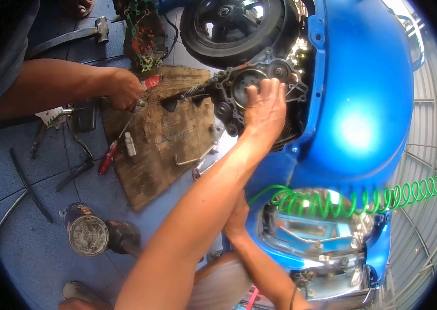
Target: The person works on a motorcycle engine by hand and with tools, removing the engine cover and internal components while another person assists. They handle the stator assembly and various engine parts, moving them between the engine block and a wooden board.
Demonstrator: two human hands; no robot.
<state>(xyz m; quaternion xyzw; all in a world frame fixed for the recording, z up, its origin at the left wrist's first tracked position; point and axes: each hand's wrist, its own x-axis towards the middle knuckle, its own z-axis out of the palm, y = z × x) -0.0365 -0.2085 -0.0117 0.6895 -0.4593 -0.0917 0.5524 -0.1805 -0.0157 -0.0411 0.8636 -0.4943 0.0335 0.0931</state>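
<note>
My left hand [125, 89] reaches in from the left side, its fingers curled tightly around something hard to make out above the wooden board [151, 150]. A red piece [151, 81] and a metal end show beside that fist. My right hand [266, 108] lies with extended fingers over the round metal part in the opened engine case [223, 90], thumb apart. The palm covers part of it. A red-handled screwdriver [107, 159] and a pale socket [129, 144] are near the board's left edge.
A co-worker's hand [236, 214] is partly hidden below my right forearm. A black wheel [223, 31], blue body panel [358, 103] and green coiled hose [332, 202] surround the engine. Left are a hammer [102, 30], pliers [50, 116] and a can [88, 235].
</note>
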